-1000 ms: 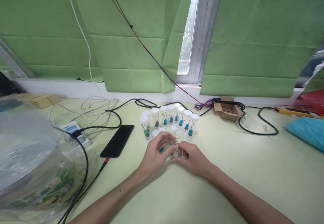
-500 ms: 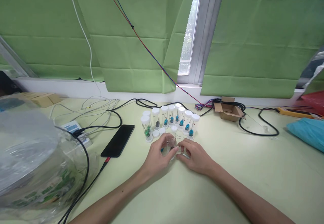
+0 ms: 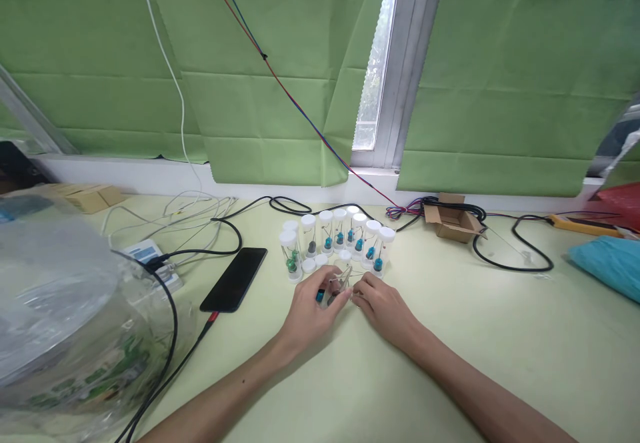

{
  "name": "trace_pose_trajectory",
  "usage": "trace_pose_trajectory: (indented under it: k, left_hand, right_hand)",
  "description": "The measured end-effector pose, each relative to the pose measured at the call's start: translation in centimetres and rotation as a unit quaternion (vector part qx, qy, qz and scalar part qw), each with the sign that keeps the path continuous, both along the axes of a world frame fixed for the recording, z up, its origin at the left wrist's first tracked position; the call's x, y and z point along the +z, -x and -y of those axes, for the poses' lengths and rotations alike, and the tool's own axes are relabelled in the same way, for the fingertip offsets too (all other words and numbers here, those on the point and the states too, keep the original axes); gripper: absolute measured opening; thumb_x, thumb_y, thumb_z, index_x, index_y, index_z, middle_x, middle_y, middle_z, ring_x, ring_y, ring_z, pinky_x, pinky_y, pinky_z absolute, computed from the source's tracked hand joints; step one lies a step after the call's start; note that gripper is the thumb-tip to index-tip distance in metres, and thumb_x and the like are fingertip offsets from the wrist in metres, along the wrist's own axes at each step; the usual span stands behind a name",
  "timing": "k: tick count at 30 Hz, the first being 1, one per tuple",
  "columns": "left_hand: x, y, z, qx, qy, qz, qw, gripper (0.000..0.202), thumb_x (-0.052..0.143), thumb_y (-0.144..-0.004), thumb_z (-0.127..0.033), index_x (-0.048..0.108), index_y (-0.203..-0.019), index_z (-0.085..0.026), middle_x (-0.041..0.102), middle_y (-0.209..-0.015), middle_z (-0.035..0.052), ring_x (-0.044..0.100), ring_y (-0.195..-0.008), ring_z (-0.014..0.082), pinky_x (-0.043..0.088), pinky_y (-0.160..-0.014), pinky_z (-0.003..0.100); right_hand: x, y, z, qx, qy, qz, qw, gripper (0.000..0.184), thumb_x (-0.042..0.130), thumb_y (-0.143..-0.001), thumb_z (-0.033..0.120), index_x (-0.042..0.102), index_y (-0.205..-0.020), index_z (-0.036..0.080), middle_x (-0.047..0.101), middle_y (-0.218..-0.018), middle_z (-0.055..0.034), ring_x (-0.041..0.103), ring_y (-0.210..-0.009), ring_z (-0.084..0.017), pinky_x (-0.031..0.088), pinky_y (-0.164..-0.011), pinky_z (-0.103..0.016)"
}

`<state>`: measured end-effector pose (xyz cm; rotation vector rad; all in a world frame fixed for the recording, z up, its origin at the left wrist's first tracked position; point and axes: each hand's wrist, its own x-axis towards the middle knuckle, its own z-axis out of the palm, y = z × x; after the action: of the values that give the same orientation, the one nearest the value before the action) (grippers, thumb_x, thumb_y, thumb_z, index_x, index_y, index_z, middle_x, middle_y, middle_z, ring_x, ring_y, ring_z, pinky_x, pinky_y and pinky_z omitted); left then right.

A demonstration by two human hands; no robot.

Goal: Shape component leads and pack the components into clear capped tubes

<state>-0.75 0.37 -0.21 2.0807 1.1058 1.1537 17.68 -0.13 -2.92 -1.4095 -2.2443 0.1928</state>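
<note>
My left hand (image 3: pixel 310 309) is curled round a small clear vial (image 3: pixel 334 288) lying tilted on the pale green table (image 3: pixel 500 336); a blue piece shows at its lower end. My right hand (image 3: pixel 383 306) pinches at the vial's mouth with thumb and forefinger, where thin wire leads stick out. Just beyond both hands stands a curved row of several clear vials with white caps (image 3: pixel 340 236), each holding a blue or green component. A few loose white caps (image 3: pixel 309 265) lie between that row and my fingers.
A black phone (image 3: pixel 234 277) lies left of my hands with a cable plugged in. A big clear plastic bag (image 3: pixel 65 323) fills the left. Black cables, a small cardboard box (image 3: pixel 453 219) and a blue cloth (image 3: pixel 607 263) lie to the right. Green curtains hang behind.
Both hands have shifted slightly away from me toward the row of vials. The vial in my left hand has tipped over more, and my right fingers have closed in at its mouth.
</note>
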Motion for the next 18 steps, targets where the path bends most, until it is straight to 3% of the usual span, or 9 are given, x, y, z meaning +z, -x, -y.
trace_pose_trajectory:
  k: [8, 18]
  left_hand:
    - [0.61, 0.28, -0.16, 0.045, -0.071, -0.024, 0.996, 0.02, 0.062, -0.086, -0.029, 0.058, -0.103, -0.019, 0.055, -0.076, -0.0011, 0.051, -0.068, 0.0135, 0.044, -0.068, 0.027]
    - [0.88, 0.77, -0.51, 0.069, -0.133, -0.033, 0.988, 0.023, 0.062, -0.086, -0.026, 0.058, -0.108, -0.02, 0.054, -0.075, -0.0016, 0.048, -0.066, 0.0132, 0.043, -0.066, 0.026]
  right_hand:
    - [-0.22, 0.57, -0.15, -0.012, -0.076, 0.113, 0.991, 0.015, 0.049, -0.095, 0.012, 0.054, -0.083, 0.018, 0.058, -0.088, -0.005, 0.059, -0.077, -0.019, 0.039, -0.056, -0.027]
    - [-0.22, 0.71, -0.28, -0.012, -0.079, 0.126, 0.989, 0.01, 0.055, -0.094, 0.016, 0.052, -0.085, 0.018, 0.058, -0.09, -0.0052, 0.059, -0.081, -0.02, 0.041, -0.057, -0.028]
